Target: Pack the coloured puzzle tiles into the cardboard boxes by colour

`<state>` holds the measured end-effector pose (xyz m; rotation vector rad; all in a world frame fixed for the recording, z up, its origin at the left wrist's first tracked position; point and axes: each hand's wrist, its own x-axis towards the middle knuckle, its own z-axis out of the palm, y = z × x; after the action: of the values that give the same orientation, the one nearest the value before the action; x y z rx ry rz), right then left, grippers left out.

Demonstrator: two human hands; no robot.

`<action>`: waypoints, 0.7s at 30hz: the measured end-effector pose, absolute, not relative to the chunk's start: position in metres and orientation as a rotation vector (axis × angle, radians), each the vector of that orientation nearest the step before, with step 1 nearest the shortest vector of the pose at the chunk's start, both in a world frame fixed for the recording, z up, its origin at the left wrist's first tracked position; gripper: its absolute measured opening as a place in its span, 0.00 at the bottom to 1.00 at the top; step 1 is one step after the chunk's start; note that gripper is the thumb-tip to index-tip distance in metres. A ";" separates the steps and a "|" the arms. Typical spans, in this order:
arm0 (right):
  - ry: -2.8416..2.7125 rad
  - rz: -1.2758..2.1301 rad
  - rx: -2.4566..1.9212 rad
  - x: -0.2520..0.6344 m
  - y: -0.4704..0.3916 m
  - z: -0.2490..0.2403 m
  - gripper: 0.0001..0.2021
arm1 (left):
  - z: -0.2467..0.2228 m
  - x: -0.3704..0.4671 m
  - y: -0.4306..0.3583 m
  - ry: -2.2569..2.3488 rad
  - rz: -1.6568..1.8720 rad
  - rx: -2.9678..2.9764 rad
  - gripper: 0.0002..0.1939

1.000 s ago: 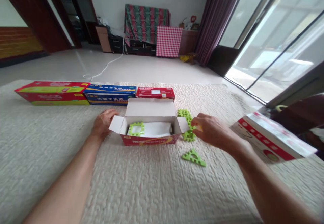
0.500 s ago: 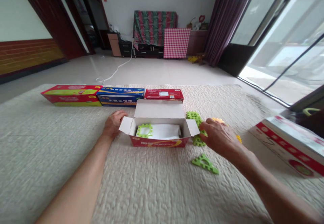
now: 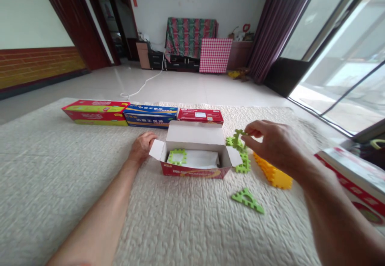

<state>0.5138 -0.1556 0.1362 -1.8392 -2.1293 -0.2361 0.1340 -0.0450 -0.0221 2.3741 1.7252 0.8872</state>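
My right hand (image 3: 266, 143) pinches a green toothed building block (image 3: 240, 137) between thumb and fingers, raised above other green blocks (image 3: 242, 163) beside the box. My left hand (image 3: 143, 145) rests on the cloth left of the box, near its side flap, fingers curled together and nothing visible in them. Between the hands stands an open red cardboard box (image 3: 195, 172), its white lid up and side flaps spread. Inside it, a green square-frame block (image 3: 177, 156) lies at the left on a white surface. A green triangular block (image 3: 248, 200) lies on the cloth in front.
Yellow-orange blocks (image 3: 275, 173) lie under my right forearm. Behind the open box stand a red and lime box (image 3: 96, 112), a blue box (image 3: 150, 115) and a red box (image 3: 200, 115) in a row. A white and red carton (image 3: 355, 173) stands at right on the pale textured cloth (image 3: 180, 222).
My right hand has risen from the green pile with a green block in its fingers. The orange blocks are more exposed. The view has shifted slightly; my left hand stays beside the box.
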 end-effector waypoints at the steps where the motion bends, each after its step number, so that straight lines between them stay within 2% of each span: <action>1: -2.150 -0.220 -1.787 0.500 -0.153 0.139 0.10 | -0.022 0.134 -0.045 1.725 0.888 2.376 0.16; 8: -2.429 -0.111 -1.685 0.421 -0.145 0.118 0.09 | -0.022 0.135 -0.046 1.732 0.883 2.391 0.16; 21: -2.451 -0.139 -1.742 0.415 -0.143 0.105 0.09 | -0.022 0.134 -0.046 1.726 0.924 2.387 0.16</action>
<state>0.4155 -0.1430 0.1052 -1.7424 -2.4509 -0.1387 0.1341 -0.0459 -0.0219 2.3866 1.7262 0.9239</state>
